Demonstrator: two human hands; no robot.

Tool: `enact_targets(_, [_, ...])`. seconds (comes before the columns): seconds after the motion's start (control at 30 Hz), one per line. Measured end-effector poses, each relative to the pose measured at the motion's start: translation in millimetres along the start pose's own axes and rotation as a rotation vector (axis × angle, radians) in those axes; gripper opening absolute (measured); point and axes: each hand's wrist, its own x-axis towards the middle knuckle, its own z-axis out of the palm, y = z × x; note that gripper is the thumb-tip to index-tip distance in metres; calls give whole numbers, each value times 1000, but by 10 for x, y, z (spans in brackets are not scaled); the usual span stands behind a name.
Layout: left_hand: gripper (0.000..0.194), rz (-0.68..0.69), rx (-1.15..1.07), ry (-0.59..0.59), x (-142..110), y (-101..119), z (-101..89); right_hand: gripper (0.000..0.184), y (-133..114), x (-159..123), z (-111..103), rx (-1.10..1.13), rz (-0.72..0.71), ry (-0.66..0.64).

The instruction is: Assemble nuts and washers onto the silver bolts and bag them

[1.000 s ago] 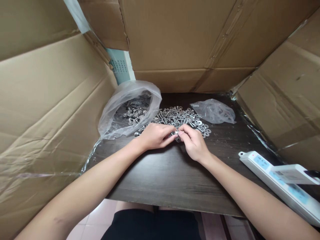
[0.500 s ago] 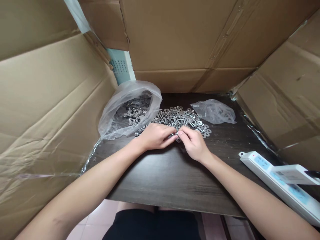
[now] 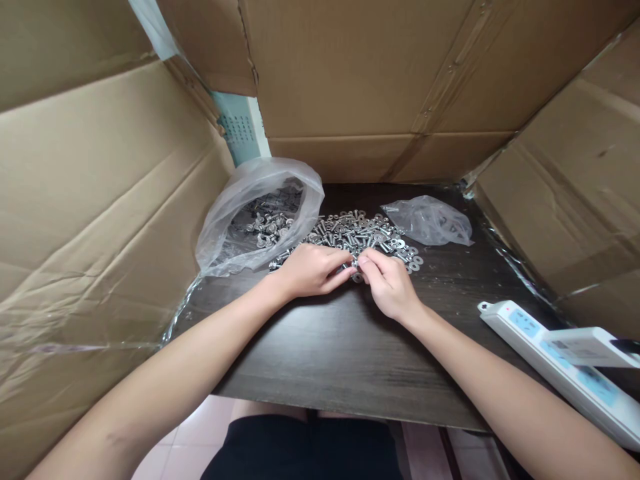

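My left hand [image 3: 317, 270] is closed in a pinch, thumb and forefinger on a small silver screw [image 3: 355, 263]. From the other side, the fingertips of my right hand [image 3: 387, 280] pinch the same small piece. Fingers cover most of it, so any nut or washer on it cannot be made out. Just behind both hands spreads a loose pile of screws, nuts and washers [image 3: 350, 230]. Left of the pile, a clear plastic bag [image 3: 215, 233] lies with its mouth open, and several screws fitted with washers [image 3: 270, 230] are inside.
A smaller, crumpled plastic bag [image 3: 433, 223] lies right of the pile. On the dark wooden table [image 3: 320, 360], a white power strip [image 3: 520, 320] with a plugged-in adapter [image 3: 590, 347] runs along the right. Cardboard walls [image 3: 380, 73] enclose the back and both sides.
My right fingertips have shifted slightly around the small screw, while the left hand keeps its place. The whole view has tipped very slightly; the pile and bags look unchanged.
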Motion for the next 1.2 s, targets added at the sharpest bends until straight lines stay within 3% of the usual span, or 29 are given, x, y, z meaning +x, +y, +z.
enact_targets(0.5, [37, -53, -15, -28, 2, 21, -15, 8, 4, 11, 1, 15, -41, -12])
enact_targets(0.97, [32, -61, -42, -32, 2, 13, -5, 32, 0, 14, 6, 5, -40, -17])
enact_targets(1.2, [31, -69, -36, -22, -4, 7, 8, 25, -12, 5, -9, 1, -23, 12])
